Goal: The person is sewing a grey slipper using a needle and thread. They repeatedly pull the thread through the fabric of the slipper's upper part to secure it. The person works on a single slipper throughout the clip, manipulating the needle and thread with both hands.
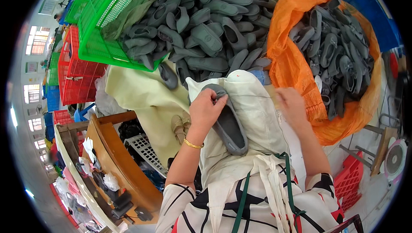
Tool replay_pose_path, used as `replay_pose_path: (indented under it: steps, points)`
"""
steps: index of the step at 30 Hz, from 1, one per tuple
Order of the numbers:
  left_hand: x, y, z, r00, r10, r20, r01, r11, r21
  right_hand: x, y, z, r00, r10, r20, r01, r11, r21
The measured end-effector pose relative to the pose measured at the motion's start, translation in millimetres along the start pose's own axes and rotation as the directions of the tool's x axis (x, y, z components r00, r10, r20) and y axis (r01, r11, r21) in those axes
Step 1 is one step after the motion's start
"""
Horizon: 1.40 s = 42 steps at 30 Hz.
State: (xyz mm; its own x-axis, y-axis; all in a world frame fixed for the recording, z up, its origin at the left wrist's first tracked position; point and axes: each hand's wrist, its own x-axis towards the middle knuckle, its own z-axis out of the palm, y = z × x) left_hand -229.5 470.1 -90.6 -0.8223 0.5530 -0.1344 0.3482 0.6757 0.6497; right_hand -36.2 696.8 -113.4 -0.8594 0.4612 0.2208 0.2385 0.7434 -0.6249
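The left hand (207,109) pinched a dark grey slip-on shoe (232,131) between its fingers, over the white cloth-covered lap (257,113); the right hand (292,105) was too blurred to tell its fingers' spread.

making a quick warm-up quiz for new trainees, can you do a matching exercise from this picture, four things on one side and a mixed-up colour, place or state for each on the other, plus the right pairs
Column one:
1. left hand
2. right hand
3. sack
4. bracelet

Column two:
A. gold-coloured
B. filled with grey shoes
C. gripping one end of a grey shoe
D. blurred, near the sack

Right pairs: 1-C, 2-D, 3-B, 4-A
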Motion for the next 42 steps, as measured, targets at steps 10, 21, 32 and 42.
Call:
replay_pose_path:
  steps: [10,21,32,42]
  points:
    - [-9.2,-40.7,-4.6,0.980,-0.152,0.127,0.198,0.741,-0.642,38.3,-79.6,64.6,0.924,-0.309,0.225,0.269,0.944,0.190]
    - [-8.9,-40.8,-7.0,0.971,-0.177,0.163,0.241,0.738,-0.630,8.4,-93.1,61.9,0.921,-0.391,0.002,0.332,0.786,0.521]
    - [4.7,-19.9,-22.9,0.968,-0.176,0.179,0.220,0.939,-0.264,-0.4,-93.0,64.3,0.764,-0.637,0.105,0.604,0.763,0.228]
    - [2.6,-27.4,-22.5,0.949,-0.228,0.217,0.299,0.869,-0.394,-10.2,-85.0,35.6,0.939,-0.335,0.074,0.308,0.919,0.247]
